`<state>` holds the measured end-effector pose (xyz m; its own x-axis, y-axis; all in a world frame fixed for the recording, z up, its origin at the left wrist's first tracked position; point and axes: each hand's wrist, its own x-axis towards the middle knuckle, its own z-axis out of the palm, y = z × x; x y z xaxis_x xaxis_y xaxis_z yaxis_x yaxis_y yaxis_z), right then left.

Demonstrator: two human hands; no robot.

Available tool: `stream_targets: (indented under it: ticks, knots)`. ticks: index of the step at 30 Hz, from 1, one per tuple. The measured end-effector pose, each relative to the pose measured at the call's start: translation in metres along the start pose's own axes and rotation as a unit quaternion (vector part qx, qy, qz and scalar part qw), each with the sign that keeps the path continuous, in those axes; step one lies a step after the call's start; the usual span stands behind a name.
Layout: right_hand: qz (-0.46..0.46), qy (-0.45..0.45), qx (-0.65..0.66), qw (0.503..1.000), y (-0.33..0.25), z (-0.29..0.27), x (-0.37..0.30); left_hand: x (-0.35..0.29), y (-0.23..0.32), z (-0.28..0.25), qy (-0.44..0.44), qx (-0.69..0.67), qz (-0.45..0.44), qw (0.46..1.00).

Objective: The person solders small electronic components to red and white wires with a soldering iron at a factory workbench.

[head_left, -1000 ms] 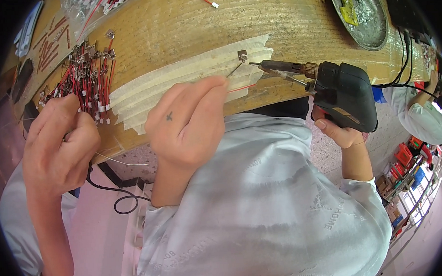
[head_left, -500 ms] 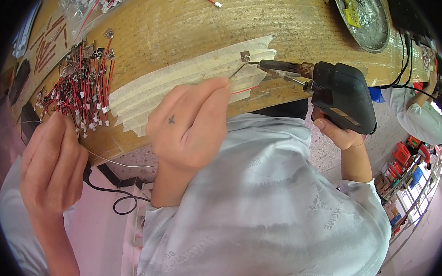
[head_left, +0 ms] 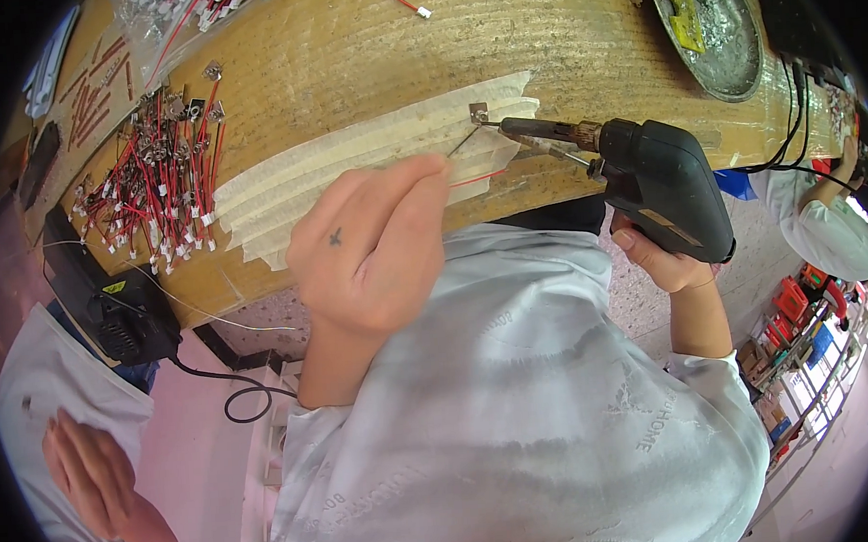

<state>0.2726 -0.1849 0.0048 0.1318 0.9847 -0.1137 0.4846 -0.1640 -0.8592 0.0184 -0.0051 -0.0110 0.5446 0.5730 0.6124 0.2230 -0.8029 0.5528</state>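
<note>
My left hand [head_left: 364, 250] is closed in a pinch on a thin wire lead; its black wire [head_left: 464, 143] and red wire [head_left: 478, 178] stick out past the fingertips. The black wire's end meets a small square metal part [head_left: 479, 111] lying on strips of cream masking tape [head_left: 297, 185]. Wrapped round the handle of a black soldering gun [head_left: 670, 180] is my right hand [head_left: 661, 261], its fingers partly hidden behind the tool. The gun's tip touches or nearly touches the part where the wire ends.
A pile of red and black wire leads [head_left: 169, 177] with white connectors covers the table's left. Beyond it lies a plastic bag [head_left: 162, 40]. A round metal tray [head_left: 742, 54] holds a yellow sponge. At left are a black device [head_left: 112, 312] and another person's hand [head_left: 96, 475].
The other person's hand has drawn back from the wire pile toward the lower left, uncovering the black device. My hands and the soldering gun have hardly moved.
</note>
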Motion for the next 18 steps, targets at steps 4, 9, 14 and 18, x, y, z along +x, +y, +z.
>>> stream_targets:
  ticks: [4,9,14,18]
  knots:
    - [-0.007,0.022,0.013,1.000,-0.0021,0.0042,0.0021,0.0002,0.0004,-0.0009,-0.007,-0.002,-0.002,1.000]
    - [0.018,-0.011,-0.002,1.000,-0.0009,-0.0008,-0.0030,0.0000,-0.0001,-0.0015,-0.007,0.000,-0.002,1.000]
    - [0.006,-0.018,0.010,1.000,0.0013,-0.0003,-0.0017,0.0001,-0.0001,-0.0013,-0.006,0.003,-0.002,1.000]
    - [-0.018,-0.018,0.023,0.999,0.0025,-0.0006,0.0012,0.0002,0.0000,-0.0011,-0.008,0.004,-0.001,1.000]
